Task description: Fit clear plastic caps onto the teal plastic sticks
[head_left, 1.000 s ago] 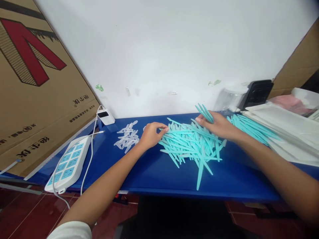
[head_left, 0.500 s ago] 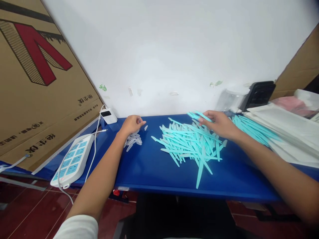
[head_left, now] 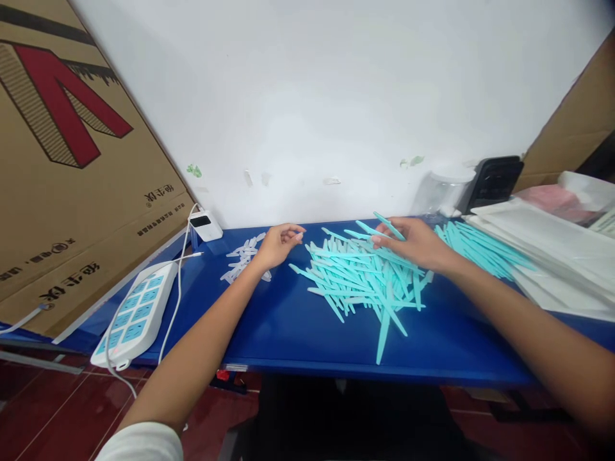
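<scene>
My left hand (head_left: 284, 244) is raised over the table with thumb and fingers drawn together. A pale spot shows at its fingertips, too small to name. Left of it lies a loose pile of small translucent caps (head_left: 243, 256), partly behind my wrist. My right hand (head_left: 410, 240) holds several teal eyebrow razors (head_left: 388, 225) fanned out, their tips pointing up and left. Beneath them spreads a jumbled heap of teal eyebrow razors (head_left: 365, 275), many with clear caps on their ends. The two hands are apart.
A second bunch of teal razors (head_left: 480, 246) lies right, against white trays (head_left: 557, 256). Behind stand a clear jar (head_left: 444, 192) and a black device (head_left: 494, 182). A power strip (head_left: 137, 314), cables and a small white device (head_left: 205, 225) sit left, beside a carton (head_left: 96, 211).
My left hand has moved right, away from the caps and toward the razors, uncovering more of the cap pile. My right hand stays over the heap, with its razors more fanned out.
</scene>
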Available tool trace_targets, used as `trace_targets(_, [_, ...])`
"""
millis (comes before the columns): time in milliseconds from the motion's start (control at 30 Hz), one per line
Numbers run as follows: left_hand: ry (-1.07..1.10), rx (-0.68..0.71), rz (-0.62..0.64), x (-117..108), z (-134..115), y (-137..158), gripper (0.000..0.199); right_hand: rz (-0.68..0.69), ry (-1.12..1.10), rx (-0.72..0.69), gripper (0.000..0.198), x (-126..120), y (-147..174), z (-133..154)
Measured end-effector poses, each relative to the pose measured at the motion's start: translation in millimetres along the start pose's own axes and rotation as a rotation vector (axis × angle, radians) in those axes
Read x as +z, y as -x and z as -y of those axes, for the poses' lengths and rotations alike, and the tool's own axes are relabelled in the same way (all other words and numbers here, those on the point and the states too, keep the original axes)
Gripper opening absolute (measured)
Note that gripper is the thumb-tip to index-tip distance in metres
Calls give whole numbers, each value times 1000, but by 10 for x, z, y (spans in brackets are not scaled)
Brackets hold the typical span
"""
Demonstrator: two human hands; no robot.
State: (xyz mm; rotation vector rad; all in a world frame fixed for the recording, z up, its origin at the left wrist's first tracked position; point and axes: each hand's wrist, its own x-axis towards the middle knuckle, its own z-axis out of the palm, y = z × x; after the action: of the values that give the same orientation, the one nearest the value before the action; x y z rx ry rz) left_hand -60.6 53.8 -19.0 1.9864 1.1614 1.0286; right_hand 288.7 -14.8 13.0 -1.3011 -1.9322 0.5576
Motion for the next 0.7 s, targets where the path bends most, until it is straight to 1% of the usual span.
trace_targets(100, [348,-50,-13,214,-169,69,52,20,-55,3,52,9,18,36])
trace_targets(167, [479,-100,-14,311,-284,127,56,37,-87,5,52,22,25,40])
trace_targets(233, [545,-148,7,367,-379,178,56,54,-139,16,52,39,28,33])
trace_targets(300, [578,-181,22,399,-438,211,49,64,-194,21,53,54,28,28])
trace_targets(400, [607,-201,46,425,-460,229,41,76,-209,22,54,61,28,30])
trace_targets(533, [591,-201,38,438,-444,235,46,85,-172,46,54,57,32,19])
trace_targets(600, [566,-197,31,442,-440,242,51,103,-165,31,52,62,34,-1])
trace_targets(700, [549,-186,33,460,-432,252,52,135,-174,5,49,78,39,-17])
